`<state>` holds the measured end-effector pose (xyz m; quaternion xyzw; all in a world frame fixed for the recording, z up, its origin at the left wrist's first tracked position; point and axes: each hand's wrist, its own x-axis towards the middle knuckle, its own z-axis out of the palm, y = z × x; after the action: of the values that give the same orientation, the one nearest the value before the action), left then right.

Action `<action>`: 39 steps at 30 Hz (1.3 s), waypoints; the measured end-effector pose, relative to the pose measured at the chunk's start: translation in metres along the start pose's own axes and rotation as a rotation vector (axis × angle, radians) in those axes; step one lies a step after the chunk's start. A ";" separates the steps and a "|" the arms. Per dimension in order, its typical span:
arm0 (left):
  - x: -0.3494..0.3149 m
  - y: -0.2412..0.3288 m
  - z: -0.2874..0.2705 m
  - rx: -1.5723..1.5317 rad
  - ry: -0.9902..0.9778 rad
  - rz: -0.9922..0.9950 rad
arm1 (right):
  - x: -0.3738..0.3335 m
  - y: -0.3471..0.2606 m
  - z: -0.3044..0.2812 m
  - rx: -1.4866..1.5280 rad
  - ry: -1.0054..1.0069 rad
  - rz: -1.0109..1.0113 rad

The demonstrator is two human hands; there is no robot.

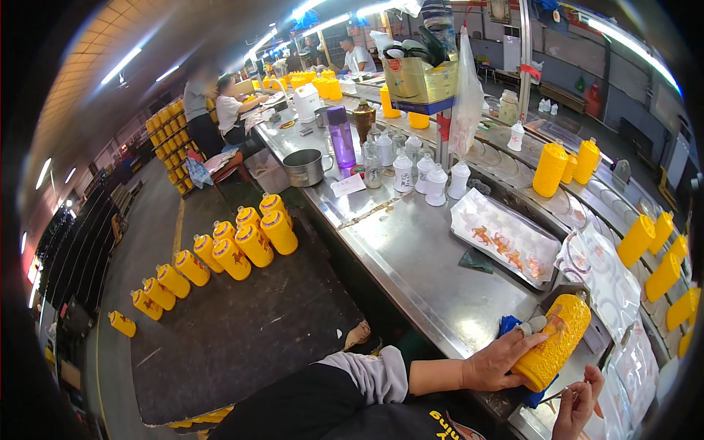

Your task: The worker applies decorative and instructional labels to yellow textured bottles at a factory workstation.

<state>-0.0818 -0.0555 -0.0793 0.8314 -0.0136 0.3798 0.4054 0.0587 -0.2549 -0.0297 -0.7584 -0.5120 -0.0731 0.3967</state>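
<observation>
A yellow bottle with an embossed surface lies tilted at the near right, its neck pointing away from me. An orange-brown figure decal shows on its upper side. My left hand grips the bottle from the left, with pale covers on some fingertips pressed near the decal. Close to the bottle's lower end, my right hand is raised with thumb and fingers pinched together; what they hold, if anything, I cannot make out. Blue cloth shows under and beside the bottle. Beyond it, a tray holds a wet-looking white sheet with orange figures.
Several yellow bottles stand on a dark table at left. White bottles, a purple bottle and a metal pot stand on the metal bench. A conveyor with yellow bottles runs along the right. Other people work farther back.
</observation>
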 end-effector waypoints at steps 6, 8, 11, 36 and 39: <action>0.000 -0.002 0.001 -0.016 -0.004 0.011 | -0.001 0.001 0.001 0.013 -0.002 0.013; -0.001 -0.002 0.001 -0.028 -0.023 -0.010 | -0.002 0.001 0.000 -0.004 -0.008 0.022; -0.003 -0.005 0.002 -0.046 -0.068 -0.056 | 0.001 -0.007 -0.002 -0.053 -0.013 -0.011; -0.003 -0.002 0.000 -0.013 -0.013 -0.007 | 0.003 -0.014 -0.002 -0.044 -0.013 0.018; -0.003 -0.005 0.001 -0.006 -0.022 -0.011 | 0.003 -0.011 -0.001 -0.018 -0.017 0.028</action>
<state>-0.0817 -0.0540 -0.0848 0.8343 -0.0146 0.3687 0.4096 0.0514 -0.2516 -0.0220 -0.7696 -0.5042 -0.0657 0.3864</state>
